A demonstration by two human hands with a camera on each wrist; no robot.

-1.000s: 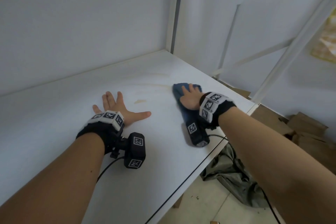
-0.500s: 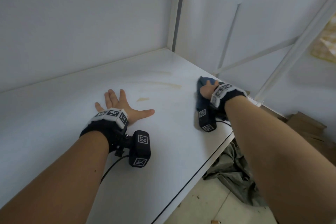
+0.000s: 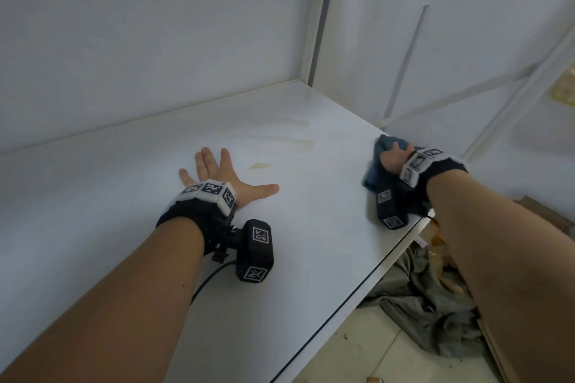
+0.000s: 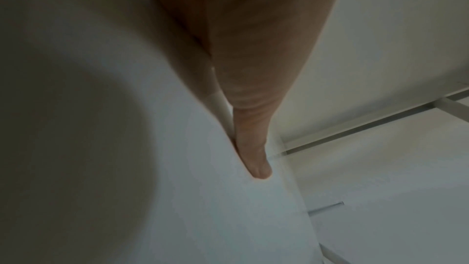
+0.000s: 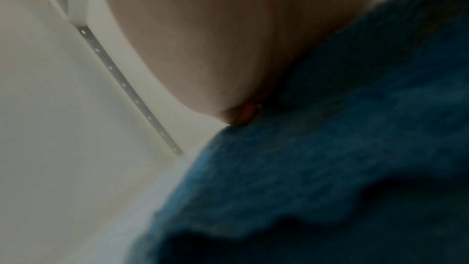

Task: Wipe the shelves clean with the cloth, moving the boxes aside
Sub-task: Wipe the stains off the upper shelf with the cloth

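Cloth [image 3: 378, 176] – moved to shelf's [image 3: 311, 227] right edge | right hand [image 3: 394, 158] fingers grip it | left hand [image 3: 222, 179] flat

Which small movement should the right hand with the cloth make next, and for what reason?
Probably sweep the blue cloth leftward, back across the shelf. The right hand holds it at the right edge, while yellowish streaks remain unwiped beside the flat left hand.

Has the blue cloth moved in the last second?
Yes. The right hand has slid the cloth away from the stains mid-shelf, to the shelf's right edge.
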